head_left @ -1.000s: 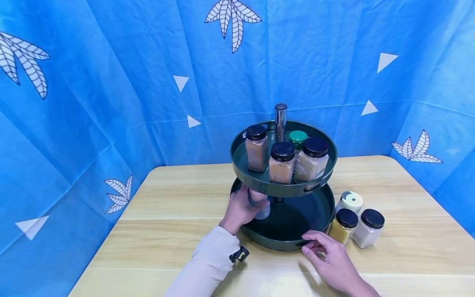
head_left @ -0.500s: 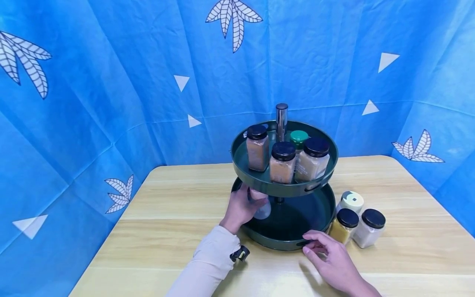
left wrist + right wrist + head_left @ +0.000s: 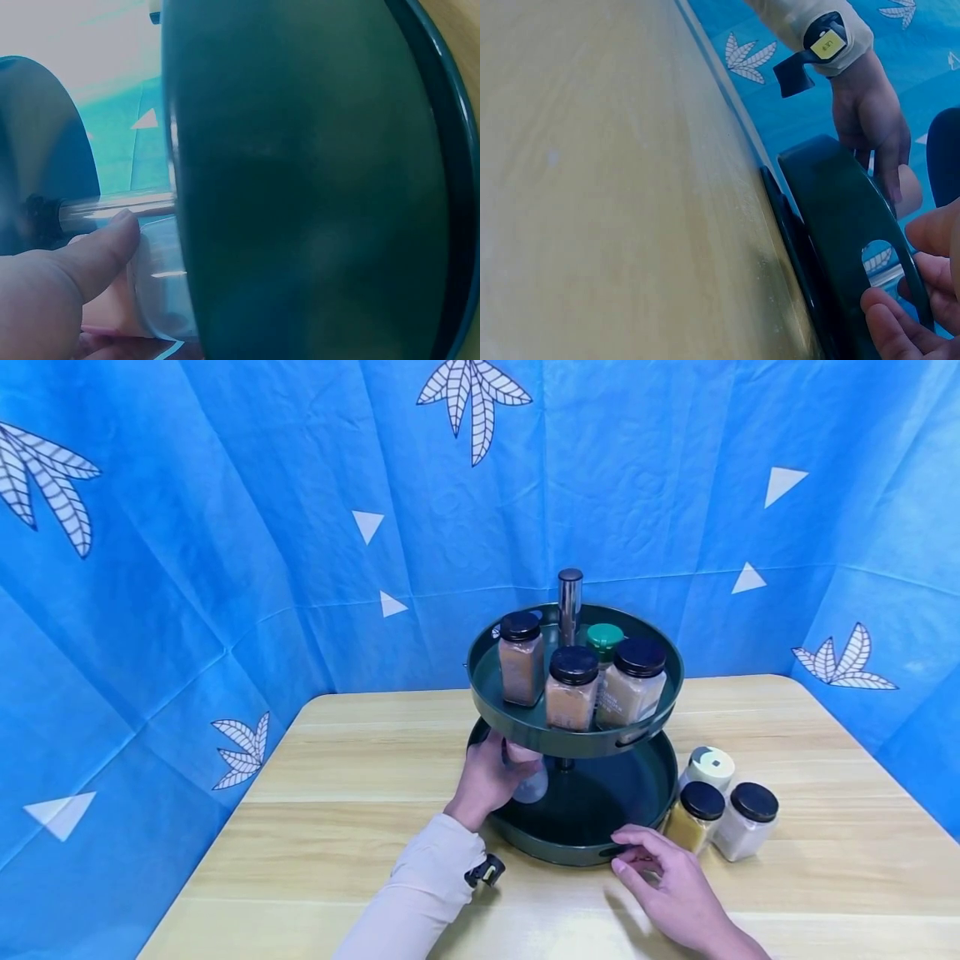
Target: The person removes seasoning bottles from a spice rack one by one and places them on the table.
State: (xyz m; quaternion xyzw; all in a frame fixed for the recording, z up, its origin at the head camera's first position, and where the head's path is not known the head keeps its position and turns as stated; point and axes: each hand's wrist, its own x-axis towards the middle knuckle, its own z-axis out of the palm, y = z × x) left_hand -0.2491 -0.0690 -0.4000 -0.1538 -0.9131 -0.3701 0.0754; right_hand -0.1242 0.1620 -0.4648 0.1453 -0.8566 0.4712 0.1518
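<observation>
1. While the pink-topped jar (image 3: pixel 532 787) is gripped by the left hand (image 3: pixel 483 783) between the lower tray (image 3: pixel 551 852) and upper tray (image 3: pixel 540 740), mid-frame, bumps are best avoided.
2. At lower right, the lower tray is pinched by the right hand (image 3: pixel 671 885); steadiness is advised.

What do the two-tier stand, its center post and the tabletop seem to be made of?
Two-tier stand: probably painted metal, smooth dark green, with shiny highlights along its thin rims; plastic is possible.
Center post: looks like polished metal, going by its bright, mirror-like streaks.
Tabletop: wood or wood-look laminate with a slight sheen, showing pale grain bands; I can't tell which.
</observation>
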